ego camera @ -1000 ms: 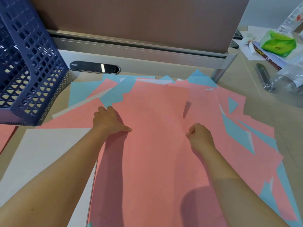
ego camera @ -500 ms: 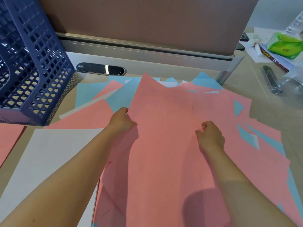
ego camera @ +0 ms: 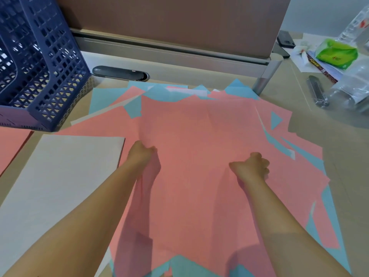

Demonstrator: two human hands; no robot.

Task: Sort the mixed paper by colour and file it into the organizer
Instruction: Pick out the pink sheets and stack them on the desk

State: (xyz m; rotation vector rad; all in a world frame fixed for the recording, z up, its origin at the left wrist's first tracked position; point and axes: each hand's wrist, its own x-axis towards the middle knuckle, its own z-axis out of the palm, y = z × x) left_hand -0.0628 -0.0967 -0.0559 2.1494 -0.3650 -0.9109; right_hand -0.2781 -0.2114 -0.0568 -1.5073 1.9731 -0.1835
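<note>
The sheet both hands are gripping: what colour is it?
Pink, plain, seen clearly in the head view.

A beige desk (ego camera: 339, 148) runs up to a brown partition panel (ego camera: 169, 23) set on a silver aluminium rail (ego camera: 179, 50) with a round metal leg (ego camera: 263, 81); a black oval cable grommet (ego camera: 119, 73) sits near the rail, pale wall (ego camera: 311, 13) behind

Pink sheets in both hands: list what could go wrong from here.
1. The left hand and right hand bunch the pink sheets in a curled grip, so they may crease.
2. Blue sheets lie mixed into the same pile; lifting could drag some along and spoil the colour sort.
3. The organizer sits far to the left, so loose sheets might slip out on the way.
</note>
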